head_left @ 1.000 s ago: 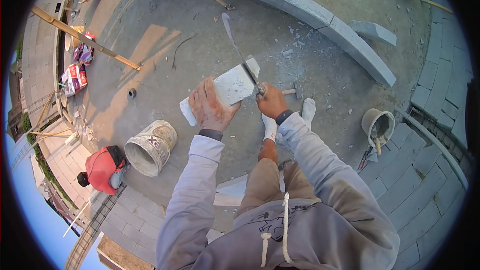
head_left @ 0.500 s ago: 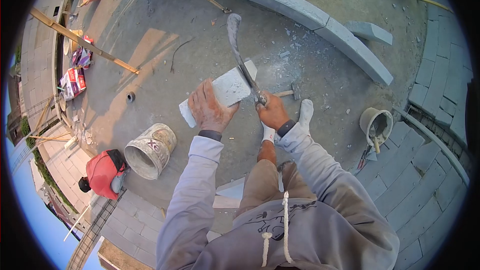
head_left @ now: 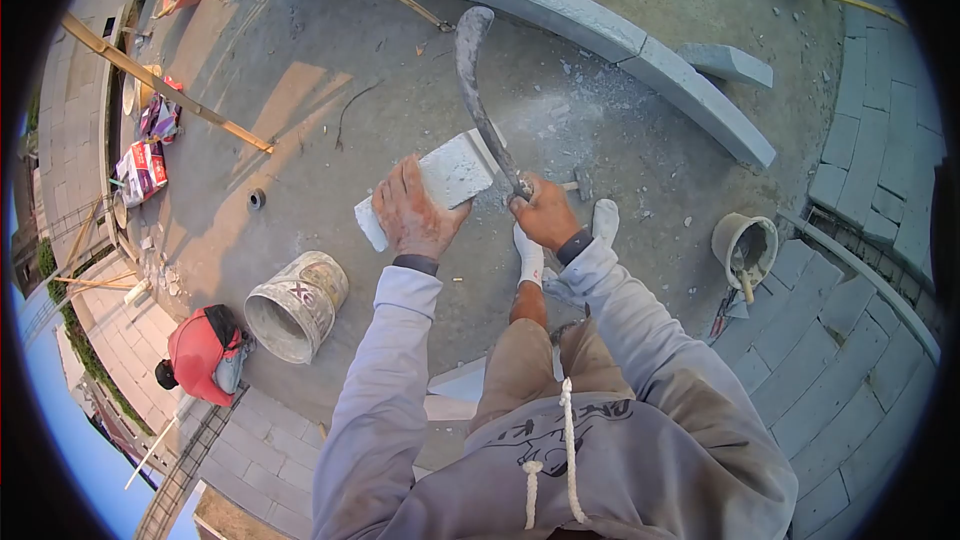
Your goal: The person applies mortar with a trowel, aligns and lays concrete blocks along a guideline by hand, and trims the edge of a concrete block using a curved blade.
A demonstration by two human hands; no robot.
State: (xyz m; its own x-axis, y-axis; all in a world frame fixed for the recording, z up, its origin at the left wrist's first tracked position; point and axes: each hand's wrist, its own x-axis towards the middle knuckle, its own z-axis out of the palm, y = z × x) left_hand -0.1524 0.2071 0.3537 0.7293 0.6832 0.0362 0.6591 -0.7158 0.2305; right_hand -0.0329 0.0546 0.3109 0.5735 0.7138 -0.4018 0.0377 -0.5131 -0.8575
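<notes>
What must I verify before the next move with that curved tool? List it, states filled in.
1. Left hand steadying the pale block: ok, spread across its near-left part.
2. Right hand gripping the curved tool: ok, closed round its near end.
3. Left hand clear of the tool: ok, bare block shows between them.
4. Tool touching the block: cannot tell; it overlaps the far end in view.
5. Feet protected: not ok, white socks, no shoes.
6. Co-worker clear of the tool: ok, beyond the large bucket.
</notes>
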